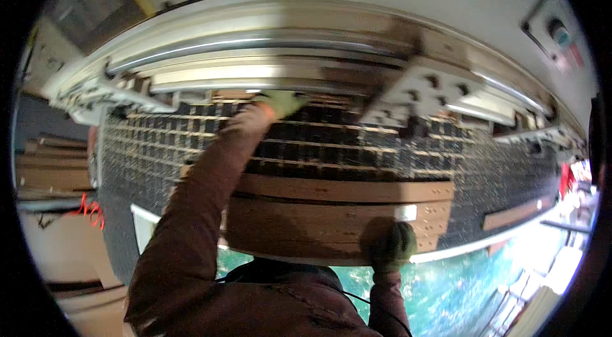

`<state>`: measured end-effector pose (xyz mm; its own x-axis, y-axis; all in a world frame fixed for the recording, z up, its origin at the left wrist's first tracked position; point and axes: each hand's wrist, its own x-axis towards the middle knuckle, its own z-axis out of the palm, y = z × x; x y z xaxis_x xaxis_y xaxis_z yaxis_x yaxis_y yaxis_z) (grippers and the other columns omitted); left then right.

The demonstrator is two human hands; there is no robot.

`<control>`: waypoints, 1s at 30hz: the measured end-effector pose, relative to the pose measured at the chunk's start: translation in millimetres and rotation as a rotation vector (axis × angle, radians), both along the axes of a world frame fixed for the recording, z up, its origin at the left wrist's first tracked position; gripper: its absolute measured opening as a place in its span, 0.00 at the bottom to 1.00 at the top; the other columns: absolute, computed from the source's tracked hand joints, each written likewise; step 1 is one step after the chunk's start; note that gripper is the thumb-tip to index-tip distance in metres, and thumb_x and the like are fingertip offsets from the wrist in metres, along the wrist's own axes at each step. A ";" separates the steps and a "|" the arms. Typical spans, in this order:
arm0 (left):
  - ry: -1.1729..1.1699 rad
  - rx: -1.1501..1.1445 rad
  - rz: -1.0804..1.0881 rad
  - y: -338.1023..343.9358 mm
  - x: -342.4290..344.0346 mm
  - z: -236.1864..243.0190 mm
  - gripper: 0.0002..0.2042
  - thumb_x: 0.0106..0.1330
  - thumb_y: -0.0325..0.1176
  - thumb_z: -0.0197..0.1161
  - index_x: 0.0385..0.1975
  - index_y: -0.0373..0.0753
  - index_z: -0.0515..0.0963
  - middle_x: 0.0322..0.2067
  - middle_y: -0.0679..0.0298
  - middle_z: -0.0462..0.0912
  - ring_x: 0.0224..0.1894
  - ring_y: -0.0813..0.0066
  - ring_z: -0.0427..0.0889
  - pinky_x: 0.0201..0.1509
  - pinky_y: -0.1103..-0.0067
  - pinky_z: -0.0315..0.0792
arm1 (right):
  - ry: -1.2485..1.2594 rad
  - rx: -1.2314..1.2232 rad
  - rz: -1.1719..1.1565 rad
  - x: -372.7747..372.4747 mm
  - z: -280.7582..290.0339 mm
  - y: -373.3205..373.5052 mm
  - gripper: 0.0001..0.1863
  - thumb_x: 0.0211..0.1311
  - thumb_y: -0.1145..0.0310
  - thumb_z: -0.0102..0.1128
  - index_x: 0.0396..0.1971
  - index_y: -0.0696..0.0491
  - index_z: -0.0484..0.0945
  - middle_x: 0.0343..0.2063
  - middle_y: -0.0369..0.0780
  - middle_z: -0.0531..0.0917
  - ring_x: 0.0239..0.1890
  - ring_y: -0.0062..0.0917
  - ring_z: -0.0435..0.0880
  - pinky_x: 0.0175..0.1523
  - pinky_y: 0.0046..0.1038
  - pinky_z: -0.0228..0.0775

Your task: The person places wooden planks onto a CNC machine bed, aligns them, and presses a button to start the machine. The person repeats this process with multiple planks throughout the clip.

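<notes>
My left hand (280, 103), in a pale green glove, reaches far forward over the dark slatted bed to the low gap under the machine's rollers. Brown cardboard edges (231, 93) show beside it; its fingers are blurred and what they touch is hard to make out. Close to my body lies a flat folded cardboard piece (299, 223) with a white label (406, 212) and stepped flaps at its right end. My right hand (394, 246), in a darker-looking green glove, is closed on the near edge of this cardboard, right of its middle.
Metal rollers (255, 42) and a white perforated bracket (417, 89) span the machine's far side. A cardboard strip (519, 214) lies on the bed at right. Stacked cardboard (54, 168) and a red coiled hose (91, 211) are at left. Green floor (459, 286) shows below.
</notes>
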<state>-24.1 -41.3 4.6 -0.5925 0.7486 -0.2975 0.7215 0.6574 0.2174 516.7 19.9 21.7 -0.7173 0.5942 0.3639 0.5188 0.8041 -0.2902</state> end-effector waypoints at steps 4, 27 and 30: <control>0.012 0.026 0.049 -0.1 7.6 -8.6 0.31 0.72 0.66 0.57 0.58 0.46 0.83 0.58 0.54 0.86 0.61 0.46 0.82 0.66 0.56 0.74 | 0.046 -0.027 0.049 -4.7 5.8 3.3 0.22 0.72 0.53 0.62 0.55 0.55 0.83 0.52 0.48 0.84 0.56 0.50 0.82 0.61 0.54 0.75; 0.107 0.333 -0.066 3.2 21.0 5.9 0.31 0.72 0.68 0.57 0.63 0.52 0.82 0.61 0.56 0.84 0.63 0.46 0.80 0.68 0.53 0.72 | -0.042 -0.032 -0.013 -19.5 21.6 8.5 0.21 0.49 0.53 0.75 0.38 0.51 0.83 0.38 0.46 0.85 0.41 0.48 0.85 0.45 0.49 0.80; 0.113 0.111 0.061 -4.0 9.8 1.4 0.28 0.72 0.68 0.59 0.62 0.59 0.84 0.61 0.53 0.85 0.57 0.47 0.86 0.61 0.59 0.79 | 0.140 0.038 0.065 -16.0 18.3 17.3 0.23 0.52 0.59 0.71 0.48 0.51 0.82 0.43 0.44 0.85 0.44 0.47 0.85 0.46 0.49 0.80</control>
